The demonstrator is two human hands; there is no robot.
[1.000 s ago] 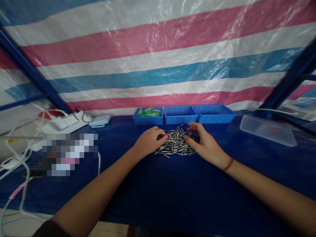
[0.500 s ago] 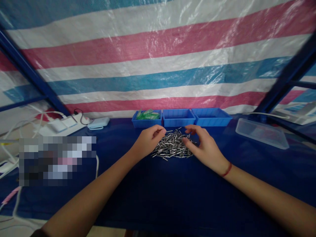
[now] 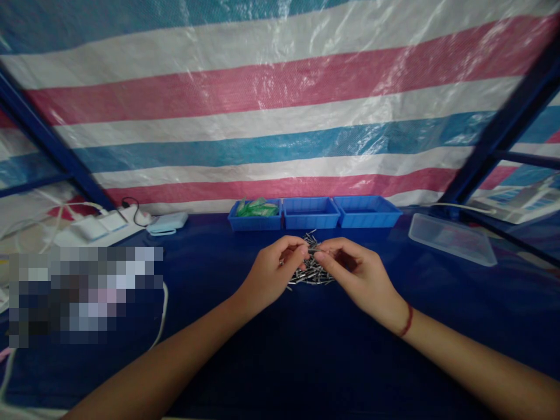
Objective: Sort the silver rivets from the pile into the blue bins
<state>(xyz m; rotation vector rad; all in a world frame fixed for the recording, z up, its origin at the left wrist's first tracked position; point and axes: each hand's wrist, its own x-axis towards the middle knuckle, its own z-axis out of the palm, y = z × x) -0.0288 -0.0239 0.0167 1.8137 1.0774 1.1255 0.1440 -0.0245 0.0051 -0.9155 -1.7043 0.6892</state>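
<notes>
A pile of small, slim metal pins [image 3: 312, 275], silver with darker parts, lies on the blue table; their exact kind is too small to make out. Over its left side, my left hand [image 3: 273, 274] is closed in a pinch. My right hand [image 3: 365, 277], with a red cord at the wrist, pinches from the other side. Between the two sets of fingertips shows one thin metal pin [image 3: 312, 251], which both hands appear to grip. The fingers and hands cover much of the pile.
Behind the pile stand three blue bins in a row: the left bin [image 3: 255, 224] holds green plastic packets [image 3: 258, 207], beside a middle bin [image 3: 310, 219] and a right bin [image 3: 370, 218]. A clear plastic lid [image 3: 452, 239] lies right. Power strip [image 3: 102, 227] and cables are left.
My right hand has closed from a spread pose and moved left, its fingertips meeting my left hand's at a pin. My left hand has shifted slightly right. The view has moved a little.
</notes>
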